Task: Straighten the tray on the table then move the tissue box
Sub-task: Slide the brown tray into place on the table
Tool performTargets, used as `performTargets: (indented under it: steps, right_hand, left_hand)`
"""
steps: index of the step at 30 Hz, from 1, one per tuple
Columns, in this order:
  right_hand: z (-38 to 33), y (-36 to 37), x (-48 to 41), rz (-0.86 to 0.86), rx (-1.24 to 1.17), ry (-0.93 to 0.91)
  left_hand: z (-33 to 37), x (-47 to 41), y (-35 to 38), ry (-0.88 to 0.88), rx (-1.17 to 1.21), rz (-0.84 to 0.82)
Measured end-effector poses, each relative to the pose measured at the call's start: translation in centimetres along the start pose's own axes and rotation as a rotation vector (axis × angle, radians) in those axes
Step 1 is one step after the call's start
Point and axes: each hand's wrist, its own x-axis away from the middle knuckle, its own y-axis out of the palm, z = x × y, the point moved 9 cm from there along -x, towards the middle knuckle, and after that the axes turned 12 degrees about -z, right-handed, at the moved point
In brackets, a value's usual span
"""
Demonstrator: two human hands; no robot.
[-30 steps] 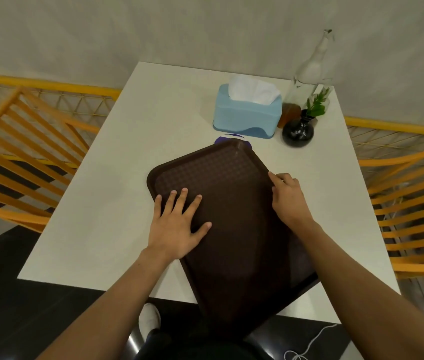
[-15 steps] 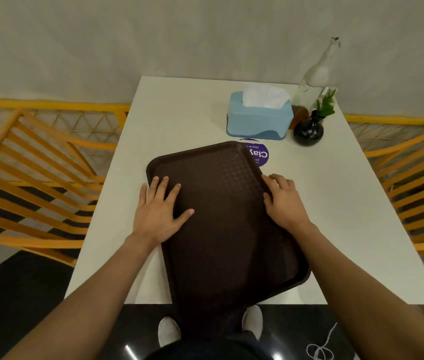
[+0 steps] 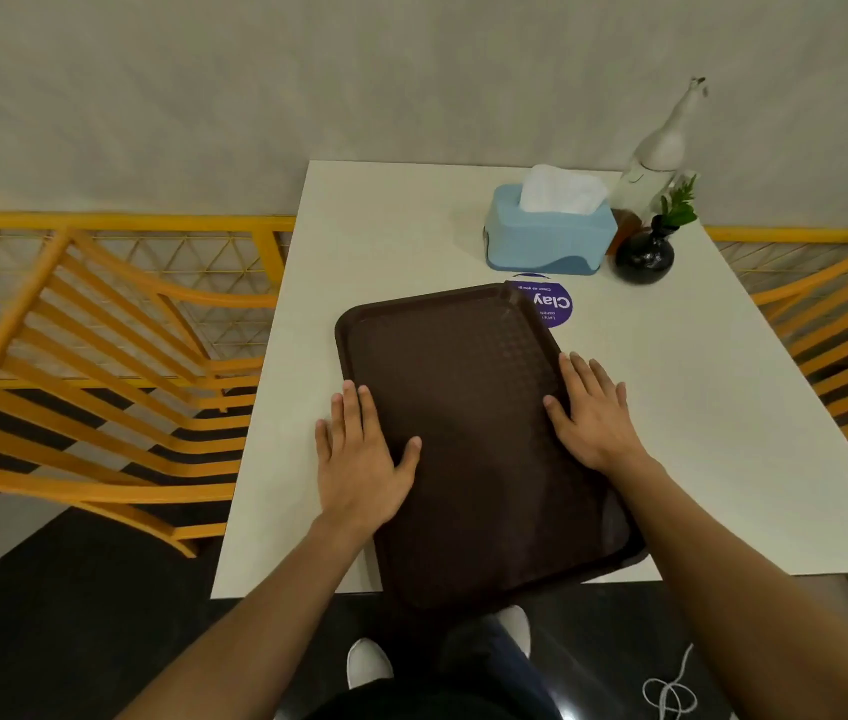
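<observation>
We press our left hand (image 3: pixel 359 459) and right hand (image 3: pixel 590 413), both flat and spread, holding nothing, on the brown tray's (image 3: pixel 468 423) long edges to square it, since it overhangs the table's (image 3: pixel 411 226) near edge.

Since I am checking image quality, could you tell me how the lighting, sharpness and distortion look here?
Head view: dim, soft light; the brown tray reads dark with a faint sheen near its far corner. Head view: wide-angle bending curves the yellow chairs. Head view: tissue box looks fairly sharp; frame edges are softer.
</observation>
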Motion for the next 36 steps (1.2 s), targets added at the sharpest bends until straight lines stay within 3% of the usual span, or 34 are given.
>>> performTargets:
  steps: [20, 36]
  right_hand:
    - [-7.2, 0.5, -5.4, 0.038, -0.032, -0.03]
    - [-10.6, 0.5, -8.1, 0.046, -0.096, 0.067]
  left_hand:
    - [-7.6, -8.6, -5.1, -0.031, -0.096, 0.028]
    - [-10.4, -12.8, -9.8, 0.026, -0.094, 0.131]
